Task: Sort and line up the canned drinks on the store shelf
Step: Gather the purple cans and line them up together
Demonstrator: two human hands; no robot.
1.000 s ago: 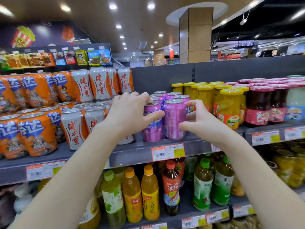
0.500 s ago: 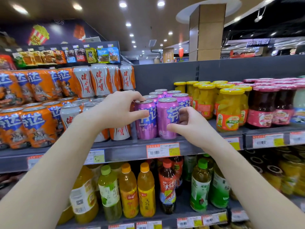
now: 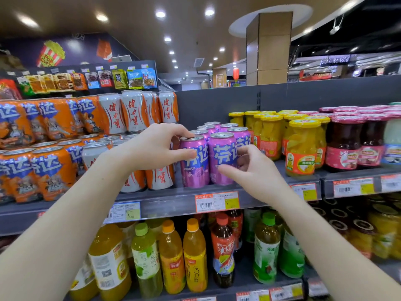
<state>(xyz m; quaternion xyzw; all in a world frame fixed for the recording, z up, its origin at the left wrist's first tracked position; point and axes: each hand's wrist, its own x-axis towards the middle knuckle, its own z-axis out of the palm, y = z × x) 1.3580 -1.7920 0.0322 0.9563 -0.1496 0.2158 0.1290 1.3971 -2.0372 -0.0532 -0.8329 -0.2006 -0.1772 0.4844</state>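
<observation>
Gripping front purple cans point(image 3: 195, 174) on grey shelf point(image 3: 165, 204): left hand point(image 3: 155, 146), right hand point(image 3: 253, 172); pillar point(image 3: 269, 48) beyond.

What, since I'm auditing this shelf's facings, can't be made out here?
Head view:
Rear purple cans: labels hidden by the front purple cans.
White can: label partly covered by the left hand.
Price tag: print too small.
Orange cans: cut off by the left edge.

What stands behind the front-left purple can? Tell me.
A row of purple cans runs back toward the grey back panel; only lids and rims show. Their bodies are covered by the front-left purple can, which the left hand grips.
</observation>
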